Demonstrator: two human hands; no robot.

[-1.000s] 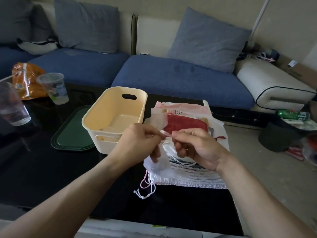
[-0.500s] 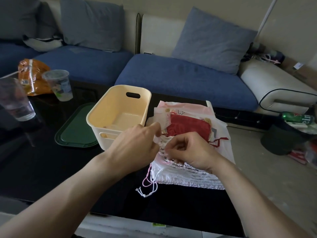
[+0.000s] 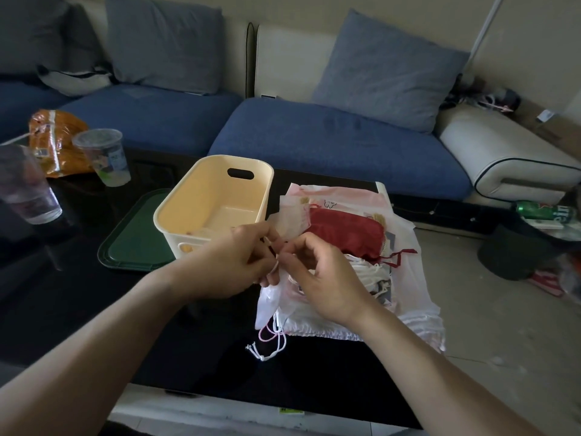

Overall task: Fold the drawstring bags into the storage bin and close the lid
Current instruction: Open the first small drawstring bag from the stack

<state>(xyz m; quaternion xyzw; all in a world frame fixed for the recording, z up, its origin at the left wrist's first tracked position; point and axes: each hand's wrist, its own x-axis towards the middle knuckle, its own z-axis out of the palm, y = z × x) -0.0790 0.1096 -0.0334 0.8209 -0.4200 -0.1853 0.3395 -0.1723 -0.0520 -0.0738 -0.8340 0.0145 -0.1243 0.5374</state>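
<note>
- Dark glossy table [image 3: 78, 309] in front of a blue sofa [image 3: 314, 143] w/ grey cushions.
- On table's far left: orange snack bag [image 3: 56, 136], clear plastic cup [image 3: 105, 157] just beside it, second clear cup [image 3: 26, 187] nearer the left edge.
- Green lid [image 3: 132, 237] flat on table, touching the left side of cream storage bin [image 3: 217, 202]; bin uncovered, upright, handle slot in far wall.
- Pile of drawstring bags [image 3: 405, 278] just right of bin, partly over table's right edge; red bag [image 3: 345, 234] on top, pale ones under it.
- Loose white and pink cords [image 3: 270, 341] hung from pile's near left corner onto table.
- Green can [image 3: 540, 210] and dark round object [image 3: 515, 253] well apart on the right, at floor side.
- Both forearms reached in from bottom, hands met over pile's left part, near bin's right corner.
- Left hand [image 3: 229, 262]: fingers curled, pinched a thin cord and small sheer white bag [image 3: 267, 300], which hung below the hands.
- Right hand [image 3: 323, 278]: fingers bent, thumb and forefinger pinched same cord; cannot tell more, too small.
</note>
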